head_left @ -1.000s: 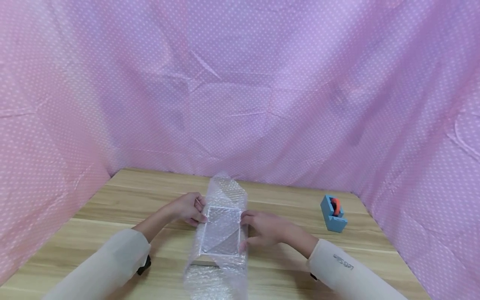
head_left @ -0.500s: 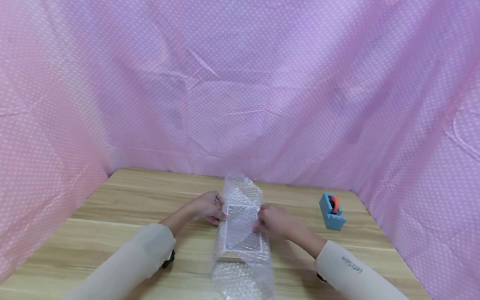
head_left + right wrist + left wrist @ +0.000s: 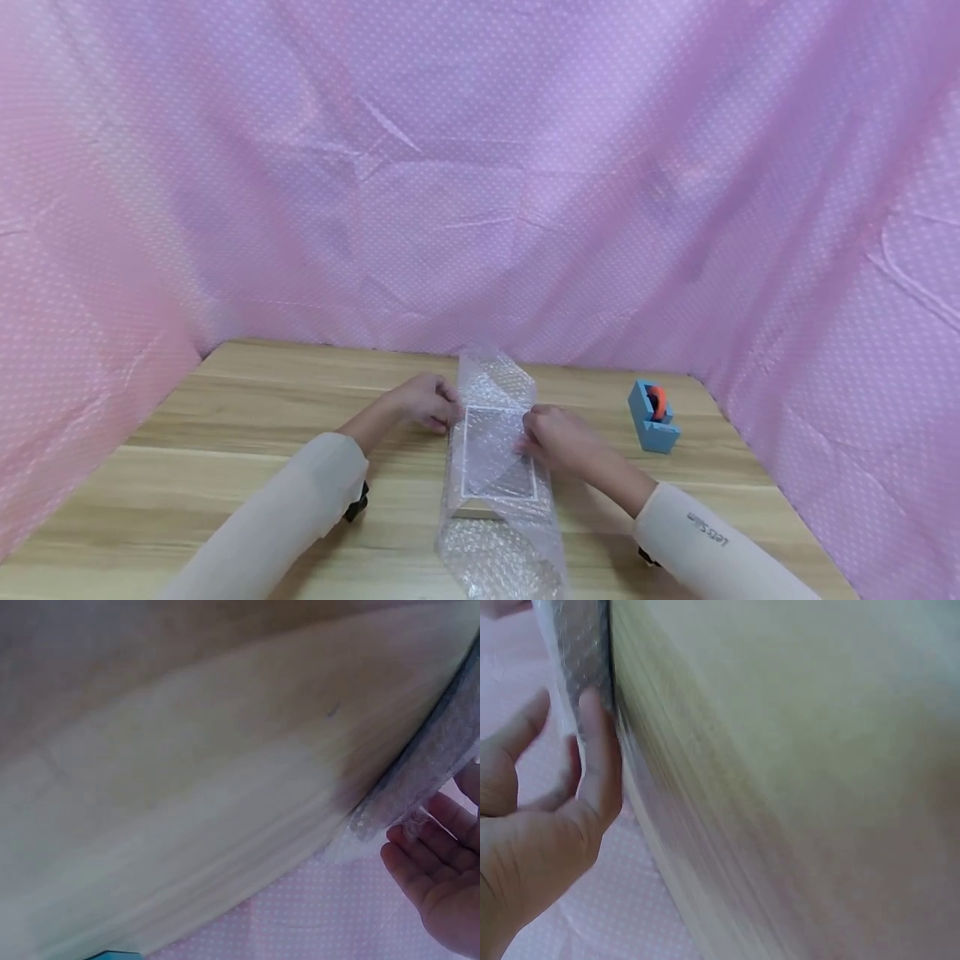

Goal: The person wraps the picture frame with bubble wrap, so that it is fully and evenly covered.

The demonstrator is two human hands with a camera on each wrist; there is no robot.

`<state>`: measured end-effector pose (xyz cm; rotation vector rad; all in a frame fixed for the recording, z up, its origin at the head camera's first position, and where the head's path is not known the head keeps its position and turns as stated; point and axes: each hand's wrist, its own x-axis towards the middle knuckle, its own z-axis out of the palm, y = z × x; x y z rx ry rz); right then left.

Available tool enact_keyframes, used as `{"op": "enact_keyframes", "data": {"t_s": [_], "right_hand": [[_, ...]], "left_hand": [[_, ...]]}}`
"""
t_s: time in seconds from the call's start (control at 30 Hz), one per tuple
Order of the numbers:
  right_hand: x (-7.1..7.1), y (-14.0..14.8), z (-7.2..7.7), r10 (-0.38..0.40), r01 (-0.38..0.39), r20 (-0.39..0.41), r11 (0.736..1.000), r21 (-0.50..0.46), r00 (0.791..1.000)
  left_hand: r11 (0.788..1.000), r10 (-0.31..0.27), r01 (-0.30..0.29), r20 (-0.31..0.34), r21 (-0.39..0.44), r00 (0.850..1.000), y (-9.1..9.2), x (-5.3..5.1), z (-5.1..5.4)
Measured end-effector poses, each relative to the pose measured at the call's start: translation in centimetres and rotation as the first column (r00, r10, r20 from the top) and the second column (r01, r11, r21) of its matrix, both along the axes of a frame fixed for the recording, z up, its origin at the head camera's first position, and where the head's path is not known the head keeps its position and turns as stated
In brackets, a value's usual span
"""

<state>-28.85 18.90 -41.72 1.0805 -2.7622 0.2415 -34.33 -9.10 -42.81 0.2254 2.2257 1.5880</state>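
The fingers (image 3: pixel 604 765) of my left hand (image 3: pixel 426 403) lie relaxed, thumb apart, against the left edge of the bubble wrap (image 3: pixel 495 554) near the middle of the table (image 3: pixel 300 417); from here I read that as steadying. Between my hands lies the flat box (image 3: pixel 498 458), white-bordered and seen through the film, with loose tails of wrap reaching past its far and near ends. My right hand (image 3: pixel 564 442) has its fingers bunched at the right edge, and I take them to be pinching the film there. I judge the step to be folding the wrap snugly over the box; the next move calls for pinning that fold flat with one hand. Farther right, apart from my hands, stands the blue tape dispenser (image 3: pixel 654 429) with its orange roll, so taping would need one hand free.
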Motion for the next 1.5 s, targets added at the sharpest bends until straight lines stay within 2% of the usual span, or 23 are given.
{"op": "enact_keyframes", "data": {"t_s": [0.13,0.33,0.53,0.7,0.87,1.0,1.13,1.2,1.27,1.33,1.4,1.43,1.5], "right_hand": [[-0.1,0.0,-0.2,0.011,-0.012,-0.021,0.999,-0.040,1.000],[-0.2,0.4,-0.3,0.061,-0.062,-0.011,0.995,-0.075,0.998],[-0.3,0.8,-0.4,0.098,-0.100,-0.028,0.992,-0.078,0.995],[-0.1,1.0,-0.5,0.100,-0.103,-0.048,0.993,-0.064,0.994],[-0.1,0.9,-0.7,0.102,-0.106,-0.066,0.993,-0.053,0.993],[-0.2,0.9,-0.8,0.105,-0.108,-0.071,0.993,-0.043,0.992],[-0.2,0.8,-0.9,0.104,-0.107,-0.079,0.993,-0.038,0.991],[-0.2,0.6,-0.8,0.104,-0.108,-0.082,0.993,-0.039,0.991],[-0.2,0.6,-0.8,0.103,-0.107,-0.089,0.994,-0.038,0.991],[-0.1,0.5,-0.7,0.104,-0.108,-0.102,0.993,-0.041,0.989],[0.0,0.5,-0.7,0.109,-0.114,-0.117,0.993,-0.040,0.987],[0.1,0.5,-0.7,0.104,-0.110,-0.123,0.993,-0.040,0.987],[0.2,0.4,-0.7,0.093,-0.099,-0.124,0.994,-0.045,0.988]], "left_hand": [[0.998,0.054,-0.054,-0.028,-0.006,0.998,-0.4,-1.6,0.0],[0.996,0.089,-0.089,0.010,-0.021,0.996,0.2,-3.4,-0.3],[0.986,0.141,-0.147,0.079,0.082,0.987,0.9,-4.4,-0.5],[0.982,0.082,-0.100,0.116,0.161,0.990,1.1,-4.5,-0.7],[0.989,-0.002,-0.014,0.109,0.144,0.994,1.1,-4.5,-0.6],[0.996,-0.013,0.007,0.068,0.089,0.998,1.0,-4.4,-0.7],[1.000,0.019,-0.019,-0.026,-0.005,0.999,0.9,-4.3,-0.8],[0.998,0.016,-0.021,-0.083,-0.054,0.996,0.8,-4.3,-0.7],[0.997,-0.010,-0.001,-0.138,-0.076,0.990,0.8,-4.3,-0.6],[0.996,-0.051,0.035,-0.197,-0.083,0.979,0.7,-4.4,-0.6],[0.993,-0.093,0.071,-0.264,-0.090,0.960,0.6,-4.4,-0.4],[0.991,-0.112,0.086,-0.295,-0.099,0.949,0.5,-4.4,-0.3],[0.985,-0.153,0.110,-0.374,-0.135,0.915,0.4,-4.2,0.1]]}}
